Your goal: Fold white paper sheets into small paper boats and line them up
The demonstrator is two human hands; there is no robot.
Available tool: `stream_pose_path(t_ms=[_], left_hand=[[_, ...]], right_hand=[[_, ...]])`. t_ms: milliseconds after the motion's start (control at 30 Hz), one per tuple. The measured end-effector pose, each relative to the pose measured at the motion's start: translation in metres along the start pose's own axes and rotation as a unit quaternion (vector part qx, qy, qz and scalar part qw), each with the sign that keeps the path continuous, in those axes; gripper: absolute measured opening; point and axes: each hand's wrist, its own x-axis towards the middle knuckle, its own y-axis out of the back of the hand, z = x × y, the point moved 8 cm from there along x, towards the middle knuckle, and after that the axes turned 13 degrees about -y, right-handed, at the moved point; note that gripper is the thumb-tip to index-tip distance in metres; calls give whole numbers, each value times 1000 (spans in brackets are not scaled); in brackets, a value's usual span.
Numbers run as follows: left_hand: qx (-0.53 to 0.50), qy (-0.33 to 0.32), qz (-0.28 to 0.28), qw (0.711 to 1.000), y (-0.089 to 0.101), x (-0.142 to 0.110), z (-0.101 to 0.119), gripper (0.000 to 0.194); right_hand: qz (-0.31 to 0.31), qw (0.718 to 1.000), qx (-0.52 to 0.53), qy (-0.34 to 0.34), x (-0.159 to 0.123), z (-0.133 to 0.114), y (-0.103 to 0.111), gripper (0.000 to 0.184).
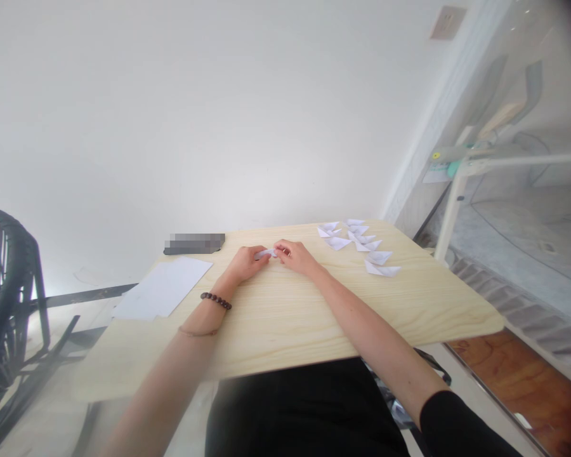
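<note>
Between my two hands is a small piece of folded white paper (265,253), held just above or on the wooden table (285,317). My left hand (248,263) pinches its left part, with a dark bead bracelet round the wrist. My right hand (295,255) grips the right end with thumb and fingertips. The fingers hide much of the folded paper, so its exact shape cannot be made out. To the right of my hands stand several folded white paper boats (335,243) in loose rows.
White paper sheets (164,289) lie at the table's left side. Behind them is a dark pixelated object (194,244). A white wall (247,114) rises at the back edge. A dark woven chair (9,285) stands left, and a white metal frame (452,216) is at right.
</note>
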Motion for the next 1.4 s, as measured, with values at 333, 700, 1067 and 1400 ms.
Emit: stream_pose_path(t_ms=[333, 700, 1067, 1400], left_hand=[[-31, 23, 13, 999, -1, 0, -4, 32], [-49, 46, 26, 997, 1, -1, -4, 32], [-39, 27, 1, 999, -2, -1, -1, 30], [-64, 39, 50, 996, 2, 0, -6, 33]], right_hand=[[12, 1000, 0, -14, 0, 5, 0, 15], [30, 999, -8, -23, -2, -1, 6, 15], [20, 999, -27, 8, -1, -3, 3, 18], [91, 995, -26, -27, 2, 6, 14, 19]])
